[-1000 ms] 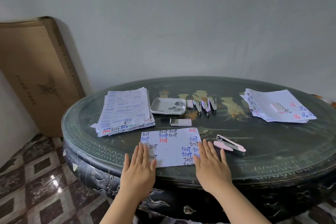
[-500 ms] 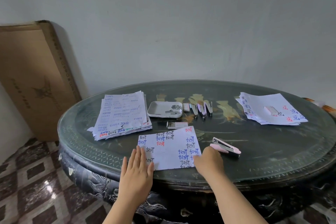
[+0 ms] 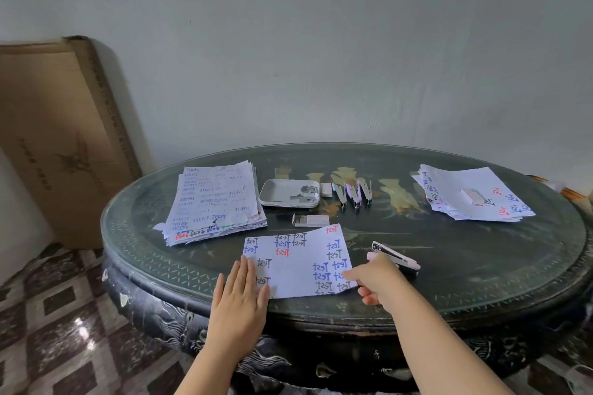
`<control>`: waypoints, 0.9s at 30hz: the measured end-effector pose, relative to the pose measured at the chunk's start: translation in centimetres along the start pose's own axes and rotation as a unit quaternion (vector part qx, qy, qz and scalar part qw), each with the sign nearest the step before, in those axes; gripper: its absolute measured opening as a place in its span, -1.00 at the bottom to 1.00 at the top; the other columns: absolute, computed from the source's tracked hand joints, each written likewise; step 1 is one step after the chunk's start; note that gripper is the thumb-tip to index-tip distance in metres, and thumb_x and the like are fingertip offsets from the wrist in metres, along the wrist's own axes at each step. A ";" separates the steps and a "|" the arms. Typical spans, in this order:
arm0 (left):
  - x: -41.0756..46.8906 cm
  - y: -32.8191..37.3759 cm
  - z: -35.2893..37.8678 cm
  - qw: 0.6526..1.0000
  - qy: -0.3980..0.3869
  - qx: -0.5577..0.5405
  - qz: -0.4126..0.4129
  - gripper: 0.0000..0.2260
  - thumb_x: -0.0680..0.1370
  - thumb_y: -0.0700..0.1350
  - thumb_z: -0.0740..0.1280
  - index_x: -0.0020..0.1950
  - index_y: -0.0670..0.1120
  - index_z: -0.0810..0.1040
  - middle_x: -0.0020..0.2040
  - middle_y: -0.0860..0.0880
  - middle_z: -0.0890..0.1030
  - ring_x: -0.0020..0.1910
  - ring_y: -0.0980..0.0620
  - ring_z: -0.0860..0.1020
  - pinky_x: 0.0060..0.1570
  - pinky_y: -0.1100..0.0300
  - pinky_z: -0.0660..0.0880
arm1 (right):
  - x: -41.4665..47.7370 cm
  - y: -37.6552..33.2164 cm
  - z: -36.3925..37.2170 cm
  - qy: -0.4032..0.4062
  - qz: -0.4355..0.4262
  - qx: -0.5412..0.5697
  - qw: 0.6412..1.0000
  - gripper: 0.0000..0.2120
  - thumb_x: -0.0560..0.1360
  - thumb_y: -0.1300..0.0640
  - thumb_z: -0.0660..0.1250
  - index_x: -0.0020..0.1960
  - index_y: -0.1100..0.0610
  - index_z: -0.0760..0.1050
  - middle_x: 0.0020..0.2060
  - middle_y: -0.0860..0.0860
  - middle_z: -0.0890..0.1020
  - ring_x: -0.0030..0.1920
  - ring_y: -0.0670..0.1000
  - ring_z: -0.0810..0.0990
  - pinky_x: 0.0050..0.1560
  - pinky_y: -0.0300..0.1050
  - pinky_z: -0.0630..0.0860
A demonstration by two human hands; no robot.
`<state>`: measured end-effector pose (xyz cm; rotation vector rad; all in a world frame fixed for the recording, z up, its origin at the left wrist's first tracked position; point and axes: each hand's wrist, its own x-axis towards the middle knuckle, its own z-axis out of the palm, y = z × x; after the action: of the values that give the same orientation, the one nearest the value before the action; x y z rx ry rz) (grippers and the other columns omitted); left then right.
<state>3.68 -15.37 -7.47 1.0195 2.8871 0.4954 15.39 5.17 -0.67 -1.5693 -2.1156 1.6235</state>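
left hand (image 3: 239, 301) flat — sheet (image 3: 298, 266) left edge | right hand (image 3: 380, 282) pinches right edge | stapler (image 3: 398, 258) just beside

The left hand (image 3: 239, 301) lies flat on the near left corner of the sheet (image 3: 298, 263), fingers straight and close together. The right hand (image 3: 380, 282) is curled at the sheet's near right corner, thumb on top, pinching its edge. Both bare forearms reach in from the sheet's near side.

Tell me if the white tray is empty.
Not empty: the white tray holds a heap of grey metal pieces at its right end.
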 end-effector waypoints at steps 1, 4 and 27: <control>0.0 0.0 0.0 1.000 -0.001 -0.002 -0.001 -0.09 0.14 0.39 -0.71 0.43 0.04 -0.40 0.46 0.13 -0.36 0.44 0.23 -0.34 0.46 0.13 -0.36 | -0.3 -0.2 0.0 -0.015 -0.005 -0.035 0.999 -0.30 0.46 0.21 0.40 0.51 0.19 0.15 -0.18 0.11 0.53 -0.34 -0.01 0.40 -0.43 -0.19 0.41; 0.1 -0.1 0.0 1.000 0.005 -0.007 -0.005 -0.11 0.18 0.42 -0.66 0.43 0.04 -0.39 0.47 0.13 -0.35 0.44 0.23 -0.34 0.46 0.14 -0.36 | -0.6 -0.8 0.4 -0.033 -0.011 -0.090 0.995 -0.58 0.50 0.15 0.36 0.31 0.24 0.38 -0.27 0.09 0.51 -0.40 0.00 0.43 -0.44 -0.21 0.40; 1.2 5.6 -7.0 0.840 -0.170 -0.512 -0.066 -0.49 0.42 0.26 0.34 0.16 -0.10 0.61 0.01 -0.03 0.71 0.02 0.02 0.66 0.23 0.02 0.44 | -2.0 8.0 -5.1 -0.278 -0.195 0.425 0.839 -0.39 0.05 0.24 0.69 0.07 0.24 0.61 0.01 0.30 0.63 -0.11 0.23 0.67 -0.15 0.02 0.64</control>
<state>5.16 -12.48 1.00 0.5982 1.8563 1.4299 24.59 6.73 -3.26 -0.3916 -1.3130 2.4936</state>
